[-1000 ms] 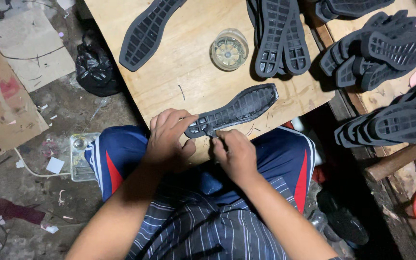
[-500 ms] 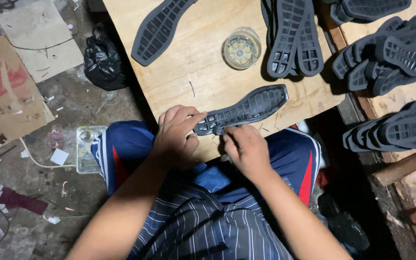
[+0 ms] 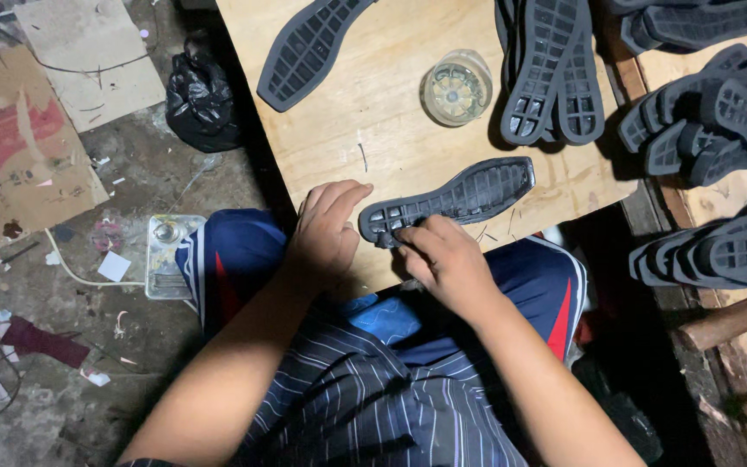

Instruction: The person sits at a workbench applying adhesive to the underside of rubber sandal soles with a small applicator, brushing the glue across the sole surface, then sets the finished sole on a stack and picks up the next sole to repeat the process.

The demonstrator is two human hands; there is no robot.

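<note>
A dark grey rubber shoe sole (image 3: 460, 197) lies tread up on a plywood board (image 3: 391, 130) across my lap. My left hand (image 3: 326, 227) rests flat on the board beside the sole's heel end, fingers extended and touching it. My right hand (image 3: 443, 257) is curled at the heel end, its fingertips pinching the sole's edge; whether it also holds a small tool is hidden by the fingers.
Another single sole (image 3: 309, 47) lies at the board's far left, a round clear container (image 3: 457, 89) in the middle, stacked soles (image 3: 551, 73) beside it. More soles (image 3: 711, 112) pile at the right. A black bag (image 3: 201, 99) and cardboard (image 3: 19, 147) sit on the littered floor at left.
My hands stay at the sole's heel end with small finger shifts. The view has shifted slightly, so the board and soles appear a little further right.
</note>
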